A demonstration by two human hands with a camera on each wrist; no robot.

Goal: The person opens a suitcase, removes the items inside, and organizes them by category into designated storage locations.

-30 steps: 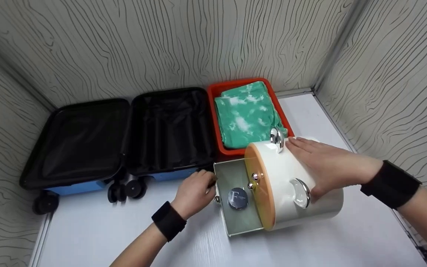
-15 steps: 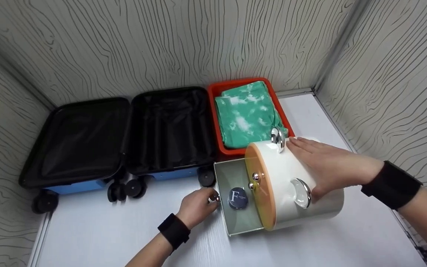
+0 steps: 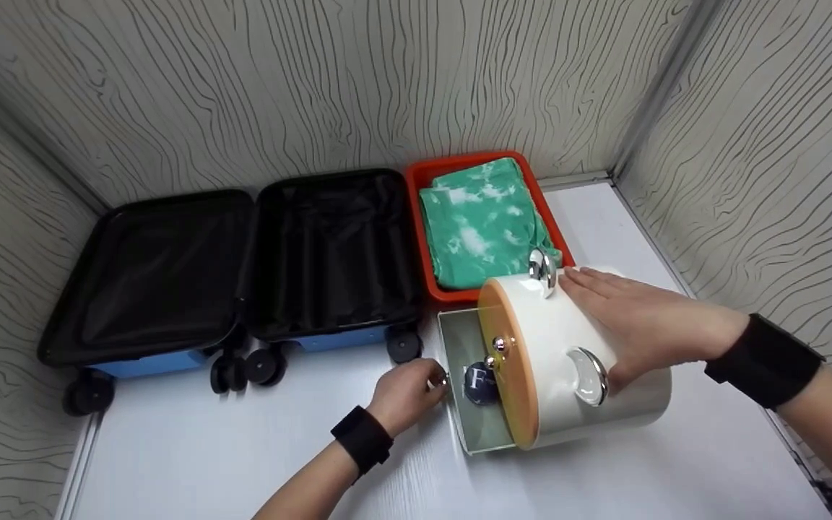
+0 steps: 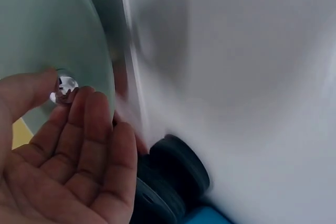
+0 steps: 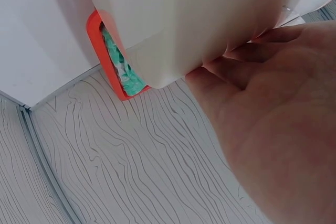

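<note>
In the head view, a white rounded storage box (image 3: 568, 325) with an orange front rim and chrome ear-like pieces lies on the white table. Its pale green drawer (image 3: 490, 430) is partly pulled out at the left, with a round dark-blue item (image 3: 479, 386) marked "F" inside. My left hand (image 3: 403, 396) is at the drawer's outer face, thumb and fingertips pinching its small silver knob (image 4: 67, 84). Across the top of the box rests my right hand (image 3: 636, 321), fingers extended; in the right wrist view its fingers lie along the white shell.
An open suitcase (image 3: 170, 274) with black lining and blue shell lies at the left, its wheels (image 3: 405, 345) near the drawer. Behind the box stands a red tray (image 3: 427, 245) holding folded green tie-dye cloth (image 3: 477, 224). Patterned panels (image 3: 358, 79) enclose the table (image 3: 199, 448).
My left hand came down to the knob and moved right, and the drawer slid partway into the box with the round item. My right hand stayed on the box.
</note>
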